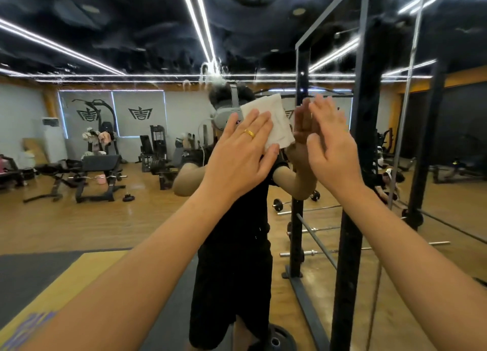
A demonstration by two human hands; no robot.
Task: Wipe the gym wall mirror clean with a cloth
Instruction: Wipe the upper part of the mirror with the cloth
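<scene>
While pressing cloth (275,119) to wall mirror (131,47) with left hand (242,150), holding right hand (333,150) raised just beside it, centre of frame.
Left hand released, not clenched: fingers straight and spread, laid flat over lower left part of cloth, gold ring (249,133) on one finger. Cloth white, folded, flat on glass, upper right corner sticking out past fingertips. Right hand just right of cloth, also released, fingers straight and close together, grasping nothing, slightly blurred; fingertips near own reflection, cannot tell if touching glass. Wet streaks and droplets (210,73) on mirror just above cloth. Black rack upright (353,192) at right of frame, beside right forearm. Reflected low right of centre: barbell (295,206) on wood floor.
</scene>
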